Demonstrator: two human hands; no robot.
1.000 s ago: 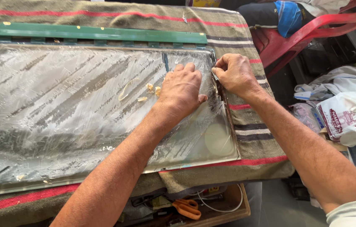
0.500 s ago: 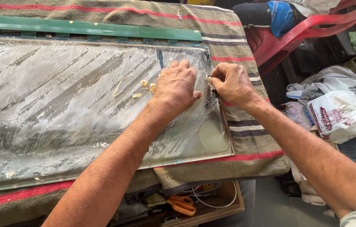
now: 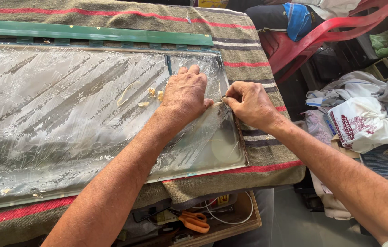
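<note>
A large clear panel (image 3: 65,114) is laid on a striped blanket (image 3: 258,50). The left hand (image 3: 185,95) is pressed flat and open on it; its right edge is pinched by the right hand (image 3: 248,104).

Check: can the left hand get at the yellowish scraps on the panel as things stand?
Probably yes. The left hand lies flat on the panel, the scraps just beside its fingers, with nothing between them.
</note>
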